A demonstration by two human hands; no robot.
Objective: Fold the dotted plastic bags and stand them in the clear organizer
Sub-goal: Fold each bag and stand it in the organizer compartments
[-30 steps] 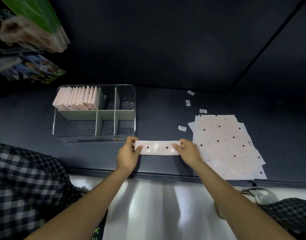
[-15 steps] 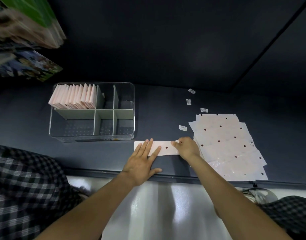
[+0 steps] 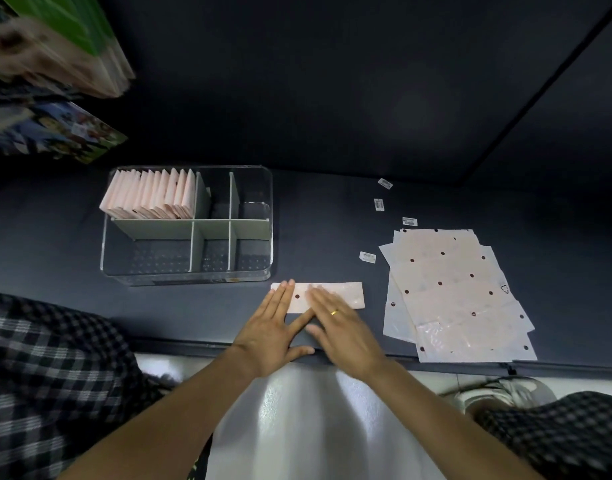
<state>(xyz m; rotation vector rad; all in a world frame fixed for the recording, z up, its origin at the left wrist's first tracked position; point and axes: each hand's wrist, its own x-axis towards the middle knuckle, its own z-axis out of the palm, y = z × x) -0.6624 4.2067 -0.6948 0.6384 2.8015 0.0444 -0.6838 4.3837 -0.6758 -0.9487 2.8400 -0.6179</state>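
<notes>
A pale pink dotted bag folded into a long strip (image 3: 346,293) lies on the dark table near its front edge. My left hand (image 3: 273,327) lies flat with straight fingers pressing the strip's left part. My right hand (image 3: 339,323), wearing a ring, lies flat across the strip's middle, slightly blurred. The clear organizer (image 3: 263,209) stands just behind and to the left, with several folded bags (image 3: 152,194) standing upright in its back left compartment. A loose pile of flat dotted bags (image 3: 453,292) lies to the right.
Small white label stickers (image 3: 368,257) lie scattered between the organizer and the pile. Stacked magazines or boxes (image 3: 55,46) overhang at the upper left. The table's front edge (image 3: 193,344) runs just under my wrists; checked fabric shows at both lower corners.
My right hand let go of the strip's right end and slid left, now flat on the strip's middle beside my left hand. The strip's right end is uncovered.
</notes>
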